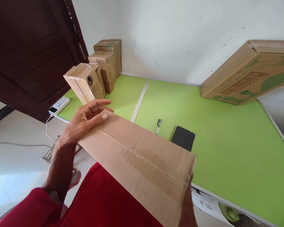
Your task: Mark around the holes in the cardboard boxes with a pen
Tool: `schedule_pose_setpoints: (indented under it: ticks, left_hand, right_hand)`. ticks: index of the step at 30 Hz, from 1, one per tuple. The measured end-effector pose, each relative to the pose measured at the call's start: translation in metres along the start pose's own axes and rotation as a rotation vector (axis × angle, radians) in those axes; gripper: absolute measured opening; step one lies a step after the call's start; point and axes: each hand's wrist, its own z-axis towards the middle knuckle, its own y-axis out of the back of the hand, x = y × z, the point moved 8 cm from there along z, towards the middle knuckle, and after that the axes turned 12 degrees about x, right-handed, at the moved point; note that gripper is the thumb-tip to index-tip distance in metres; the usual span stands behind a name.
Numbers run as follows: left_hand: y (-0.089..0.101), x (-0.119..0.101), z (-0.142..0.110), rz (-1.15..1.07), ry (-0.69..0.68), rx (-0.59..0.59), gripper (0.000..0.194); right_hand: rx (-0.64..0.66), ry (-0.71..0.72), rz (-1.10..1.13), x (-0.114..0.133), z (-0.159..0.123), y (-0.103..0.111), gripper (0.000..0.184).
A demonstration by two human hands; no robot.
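A long brown cardboard box [137, 154] is held up slantwise in front of me, over the table's near edge. A taped seam runs along its upper face. My left hand [88, 118] grips its far left end, thumb on the top face and fingers over the end. At the near right end my right hand [188, 206] shows only in part behind the box; its fingers are hidden. Beyond the box, a dark-screened phone [183, 138] and a pen [158, 125] lie on the green tabletop, both partly covered by it.
Several cardboard boxes [87, 80] stand at the table's far left by the wall. A large printed carton [248, 75] leans at the back right. A white device [59, 105] with a cable sits on the left edge of the green table [232, 148]. A dark door [33, 47] is beyond.
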Motion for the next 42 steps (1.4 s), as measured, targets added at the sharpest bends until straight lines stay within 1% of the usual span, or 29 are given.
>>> schedule_pose_setpoints:
  ticks: [2,3,5,7,8,10,12,14,16,18,19,20,21,23,24,26,28,30,32,34,36,38,42]
  left_hand:
    - [0.005,-0.003,0.011,0.082,-0.035,0.044,0.052]
    - [0.006,0.000,0.018,0.097,-0.044,0.076,0.051]
    - [0.007,0.013,0.032,0.090,-0.043,0.147,0.049]
    - [0.006,0.033,0.045,0.065,-0.018,0.216,0.050]
    - [0.004,0.044,0.050,0.058,0.000,0.246,0.052]
    - [0.000,0.062,0.058,0.053,0.033,0.300,0.055]
    - [-0.004,0.071,0.061,0.052,0.041,0.331,0.057]
    - [-0.008,0.071,0.060,0.059,0.027,0.336,0.056]
    - [-0.013,0.063,0.056,0.084,0.006,0.339,0.055]
    - [-0.021,0.052,0.050,0.101,-0.019,0.360,0.052]
    - [-0.026,0.046,0.047,0.102,-0.034,0.370,0.051]
    - [-0.033,0.039,0.045,0.098,-0.051,0.383,0.050]
    - [-0.039,0.032,0.042,0.090,-0.070,0.391,0.049]
    - [-0.051,0.019,0.039,0.085,-0.108,0.403,0.043]
    - [-0.057,0.012,0.039,0.094,-0.127,0.411,0.039]
    - [-0.069,-0.002,0.039,0.125,-0.181,0.433,0.028]
    - [-0.080,-0.011,0.040,0.142,-0.220,0.461,0.018]
    - [-0.084,-0.015,0.042,0.146,-0.224,0.442,0.014]
    - [-0.083,-0.012,0.045,0.132,-0.194,0.388,0.014]
    - [-0.078,-0.006,0.047,0.053,-0.159,0.321,0.016]
    - [-0.069,0.001,0.048,-0.075,-0.132,0.246,0.020]
    - [-0.057,0.006,0.046,-0.146,-0.125,0.160,0.023]
    - [-0.029,0.017,0.034,-0.104,-0.113,-0.012,0.028]
  right_hand:
    - [-0.021,-0.013,-0.008,-0.003,0.000,-0.013,0.122]
    - [-0.014,-0.022,-0.005,-0.004,0.001,-0.020,0.121]
    - [0.034,-0.033,-0.001,-0.009,0.003,-0.034,0.122]
    - [0.105,-0.020,-0.004,-0.013,0.006,-0.049,0.121]
    - [0.144,0.000,-0.010,-0.015,0.008,-0.056,0.116]
    - [0.204,0.038,-0.022,-0.018,0.010,-0.068,0.096]
    - [0.229,0.059,-0.017,-0.019,0.012,-0.073,0.075]
    - [0.248,0.040,0.020,-0.020,0.013,-0.067,0.065]
    - [0.334,-0.022,0.086,-0.022,0.012,-0.053,0.067]
    - [0.459,-0.065,0.138,-0.022,0.009,-0.031,0.077]
    - [0.507,-0.050,0.147,-0.018,0.008,-0.017,0.081]
    - [0.503,-0.009,0.163,-0.012,0.010,0.000,0.073]
    - [0.461,0.036,0.203,-0.003,0.014,0.017,0.061]
    - [0.395,0.108,0.287,0.016,0.028,0.038,0.058]
    - [0.347,0.112,0.295,0.025,0.039,0.042,0.060]
    - [0.243,0.123,0.221,0.043,0.063,0.038,0.057]
    - [0.136,0.112,0.105,0.055,0.086,0.026,0.055]
    - [0.072,0.111,0.019,0.063,0.101,0.013,0.047]
    - [0.048,0.121,-0.011,0.065,0.107,0.005,0.037]
    - [0.037,0.129,-0.011,0.065,0.107,0.004,0.029]
    - [0.042,0.115,0.005,0.063,0.106,0.005,0.025]
    - [0.076,0.095,0.033,0.059,0.106,0.004,0.021]
    - [0.211,0.080,0.105,0.052,0.107,-0.011,0.022]
